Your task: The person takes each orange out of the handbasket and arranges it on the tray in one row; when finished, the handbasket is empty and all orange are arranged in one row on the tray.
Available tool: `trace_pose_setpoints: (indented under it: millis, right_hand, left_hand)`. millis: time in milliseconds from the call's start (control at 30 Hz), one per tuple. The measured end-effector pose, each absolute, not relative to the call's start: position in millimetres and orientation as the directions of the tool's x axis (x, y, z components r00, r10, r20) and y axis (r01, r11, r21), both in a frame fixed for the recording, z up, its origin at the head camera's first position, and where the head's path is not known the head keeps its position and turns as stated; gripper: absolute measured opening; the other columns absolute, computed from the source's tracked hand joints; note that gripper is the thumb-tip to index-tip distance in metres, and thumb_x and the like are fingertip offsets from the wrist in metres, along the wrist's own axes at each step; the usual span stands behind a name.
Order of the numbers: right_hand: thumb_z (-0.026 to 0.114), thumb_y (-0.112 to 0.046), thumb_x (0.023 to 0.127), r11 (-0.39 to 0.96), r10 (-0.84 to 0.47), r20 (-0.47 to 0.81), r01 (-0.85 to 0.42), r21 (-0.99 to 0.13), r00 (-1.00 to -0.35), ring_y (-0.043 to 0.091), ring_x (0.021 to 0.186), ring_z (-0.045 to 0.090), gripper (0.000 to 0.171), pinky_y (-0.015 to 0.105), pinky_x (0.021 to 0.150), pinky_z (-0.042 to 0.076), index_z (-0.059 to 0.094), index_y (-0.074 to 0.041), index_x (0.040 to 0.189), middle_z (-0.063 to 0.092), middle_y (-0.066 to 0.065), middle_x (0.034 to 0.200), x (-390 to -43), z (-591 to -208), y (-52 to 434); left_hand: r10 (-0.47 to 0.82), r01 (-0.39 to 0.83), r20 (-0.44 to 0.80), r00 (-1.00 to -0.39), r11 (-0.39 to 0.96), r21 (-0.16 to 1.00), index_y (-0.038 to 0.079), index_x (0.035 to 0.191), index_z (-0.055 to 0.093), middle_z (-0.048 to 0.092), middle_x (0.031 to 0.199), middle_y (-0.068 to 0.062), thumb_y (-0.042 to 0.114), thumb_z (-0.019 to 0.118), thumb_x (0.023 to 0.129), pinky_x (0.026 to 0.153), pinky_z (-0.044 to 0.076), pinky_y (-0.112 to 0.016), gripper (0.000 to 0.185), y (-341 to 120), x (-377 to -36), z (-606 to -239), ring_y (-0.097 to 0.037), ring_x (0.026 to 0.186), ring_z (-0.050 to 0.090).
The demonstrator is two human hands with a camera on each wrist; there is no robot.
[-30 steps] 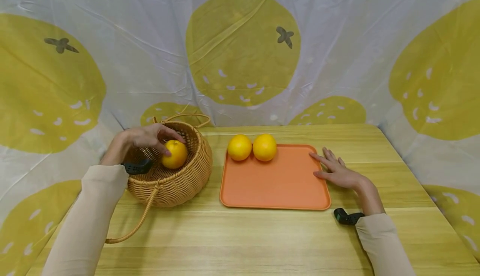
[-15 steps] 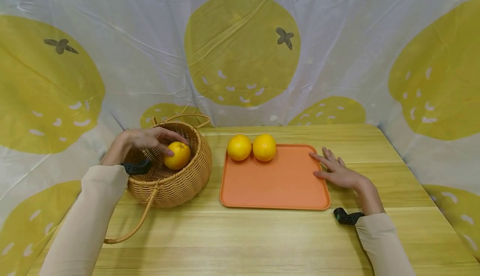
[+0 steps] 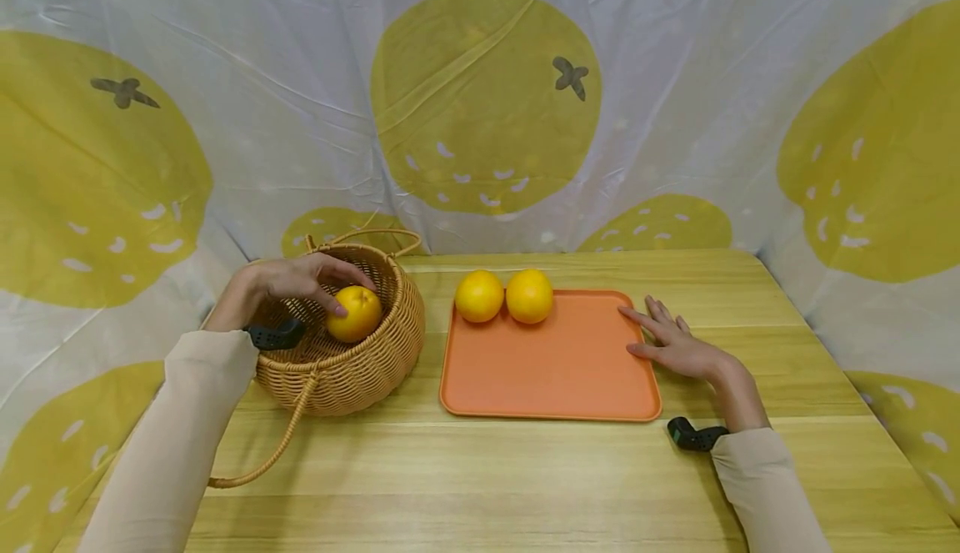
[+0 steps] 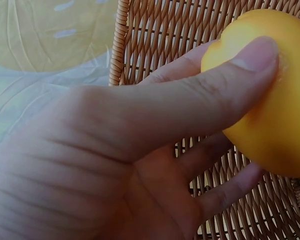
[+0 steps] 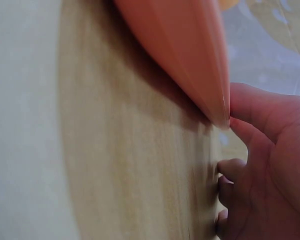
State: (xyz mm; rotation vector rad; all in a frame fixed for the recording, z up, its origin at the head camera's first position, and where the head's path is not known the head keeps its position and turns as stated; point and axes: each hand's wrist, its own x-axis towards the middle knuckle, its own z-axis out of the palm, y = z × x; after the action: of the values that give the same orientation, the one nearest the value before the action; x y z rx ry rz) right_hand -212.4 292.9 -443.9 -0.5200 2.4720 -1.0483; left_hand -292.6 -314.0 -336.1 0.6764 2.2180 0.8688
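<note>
My left hand [image 3: 300, 276] reaches into a round wicker basket [image 3: 390, 361] and grips an orange [image 3: 356, 315], thumb on the near side and fingers round the far side. In the left wrist view the thumb presses the orange [image 4: 270, 110], with woven wall behind it. My right hand [image 3: 678, 349] lies at the right edge of an orange-coloured tray [image 3: 551, 369], thumb and index finger on its rim and the other fingers spread beside it. Two more oranges, a left one [image 3: 479, 296] and a right one [image 3: 529, 296], sit side by side at the tray's far left corner.
One basket handle [image 3: 288, 436] hangs down to the wooden table [image 3: 487, 478] at the front; the other handle [image 3: 408, 240] stands at the back. Behind the table hangs a fruit-printed cloth [image 3: 660, 77], which also runs along both sides.
The orange in my left hand has shifted slightly right and down inside the basket. My right hand, the tray and the two oranges by it have stayed put.
</note>
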Motion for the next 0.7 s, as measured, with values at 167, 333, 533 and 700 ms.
trace_pose_setpoints:
  millis: [167,333,533,700]
  right_hand:
    - [0.057,-0.031,0.107,0.652,-0.48,-0.217,-0.18,-0.736,-0.85,0.052,0.154,-0.023,0.073,0.074,0.116,-0.019,0.021,-0.007,0.166,-0.018,0.032,0.168,-211.3,-441.5,292.0]
    - [0.056,-0.032,0.107,0.648,-0.482,-0.217,-0.179,-0.74,-0.849,0.052,0.154,-0.023,0.073,0.074,0.116,-0.019,0.021,-0.006,0.165,-0.018,0.032,0.168,-211.3,-442.5,291.3]
    - [0.057,-0.032,0.107,0.649,-0.483,-0.213,-0.184,-0.738,-0.849,0.053,0.153,-0.023,0.073,0.074,0.116,-0.019,0.022,-0.006,0.165,-0.018,0.033,0.168,-210.2,-441.5,290.8]
    - [0.056,-0.032,0.107,0.656,-0.48,-0.216,-0.185,-0.732,-0.85,0.053,0.154,-0.023,0.073,0.074,0.116,-0.019,0.021,-0.006,0.165,-0.018,0.033,0.168,-211.0,-442.8,291.5]
  left_hand:
    - [0.63,0.211,-0.394,-0.669,0.67,0.712,0.002,0.142,0.061,0.054,0.152,-0.018,0.017,0.08,0.09,0.119,0.03,-0.066,0.058,-313.4,-290.8,-334.9,-0.042,0.147,0.038]
    - [0.618,0.182,-0.45,-0.645,0.696,0.695,0.007,0.145,0.059,0.048,0.158,-0.018,0.02,0.078,0.092,0.12,0.025,-0.07,0.058,-312.8,-291.0,-333.4,-0.044,0.152,0.031]
    - [0.638,0.166,-0.478,-0.604,0.687,0.707,0.006,0.149,0.054,0.045,0.16,-0.018,0.018,0.076,0.093,0.118,0.038,-0.054,0.061,-313.8,-291.8,-333.7,-0.042,0.151,0.034]
    - [0.636,0.181,-0.461,-0.618,0.687,0.704,0.006,0.147,0.056,0.05,0.156,-0.016,0.018,0.078,0.092,0.111,0.042,-0.042,0.061,-314.0,-292.5,-336.2,-0.036,0.145,0.042]
